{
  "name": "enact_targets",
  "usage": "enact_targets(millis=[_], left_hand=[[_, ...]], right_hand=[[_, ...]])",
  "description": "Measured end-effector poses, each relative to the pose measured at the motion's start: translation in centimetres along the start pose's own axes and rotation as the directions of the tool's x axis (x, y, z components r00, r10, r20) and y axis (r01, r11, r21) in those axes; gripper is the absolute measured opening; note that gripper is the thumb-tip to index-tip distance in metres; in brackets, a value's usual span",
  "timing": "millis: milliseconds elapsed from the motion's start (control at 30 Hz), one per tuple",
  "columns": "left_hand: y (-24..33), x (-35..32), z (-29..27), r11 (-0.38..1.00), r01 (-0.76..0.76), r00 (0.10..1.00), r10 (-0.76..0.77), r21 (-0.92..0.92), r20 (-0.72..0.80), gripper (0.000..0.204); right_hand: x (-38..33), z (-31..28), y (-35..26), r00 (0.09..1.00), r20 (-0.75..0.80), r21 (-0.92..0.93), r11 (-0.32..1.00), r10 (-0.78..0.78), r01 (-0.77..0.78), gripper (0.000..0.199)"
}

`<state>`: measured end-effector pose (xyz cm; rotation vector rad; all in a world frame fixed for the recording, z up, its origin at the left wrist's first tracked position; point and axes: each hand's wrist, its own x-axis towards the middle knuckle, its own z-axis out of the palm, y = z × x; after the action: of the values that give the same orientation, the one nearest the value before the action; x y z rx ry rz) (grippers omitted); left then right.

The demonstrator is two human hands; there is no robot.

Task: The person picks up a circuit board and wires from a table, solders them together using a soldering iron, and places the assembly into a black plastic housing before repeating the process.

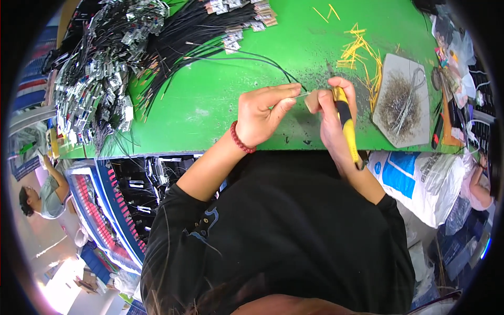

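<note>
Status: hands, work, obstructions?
Left hand pinching thin wire. Right hand gripping yellow-and-black tool. Dark crumbs on green table; nothing visibly blocking.

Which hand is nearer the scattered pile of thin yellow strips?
Right: the right hand is close by, on the near side of the thin yellow strips; the left hand is farther, leftward.

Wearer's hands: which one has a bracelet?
The left hand: a red beaded bracelet circles its wrist; the right hand, holding a yellow-black tool, shows none.

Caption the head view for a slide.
Over a green table, the left hand pinches a thin strand while the right hand holds a yellow-and-black tool.
</note>
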<state>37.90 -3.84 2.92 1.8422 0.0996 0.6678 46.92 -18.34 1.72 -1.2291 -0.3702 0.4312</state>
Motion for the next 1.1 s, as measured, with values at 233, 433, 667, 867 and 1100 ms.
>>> enact_targets(millis=[233, 433, 667, 867, 1100], left_hand=[[7.5, 4.6, -9.3, 0.775, -0.394, 0.631, 0.619, 0.494, -0.468, 0.032], [-1.9, 11.7, -9.5, 0.79, -0.268, 0.743, 0.534, 0.552, -0.404, 0.018], [-9.5, 11.3, -5.2, 0.63, 0.13, 0.959, 0.115, 0.765, -0.258, 0.032], [1.7, 7.8, 2.9, 0.748, -0.437, 0.893, 0.293, 0.5, 0.341, 0.057], [1.8, 2.8, 3.2, 0.946, -0.138, 0.918, 0.011, 0.293, 0.398, 0.018]], right_hand=[[1.9, -5.1, -3.3, 0.98, 0.019, -0.555, 0.813, -0.2, 0.177, 0.021], [2.5, -6.9, -2.7, 0.815, 0.211, -0.751, 0.444, -0.54, 0.489, 0.023], [1.6, -10.7, -6.1, 0.692, 0.492, -0.774, 0.098, -0.529, 0.625, 0.036], [-0.3, -11.8, -8.1, 0.752, 0.412, -0.648, 0.415, -0.514, 0.639, 0.027], [-1.4, -13.8, -5.7, 0.847, 0.354, -0.451, 0.72, -0.397, 0.527, 0.042]])
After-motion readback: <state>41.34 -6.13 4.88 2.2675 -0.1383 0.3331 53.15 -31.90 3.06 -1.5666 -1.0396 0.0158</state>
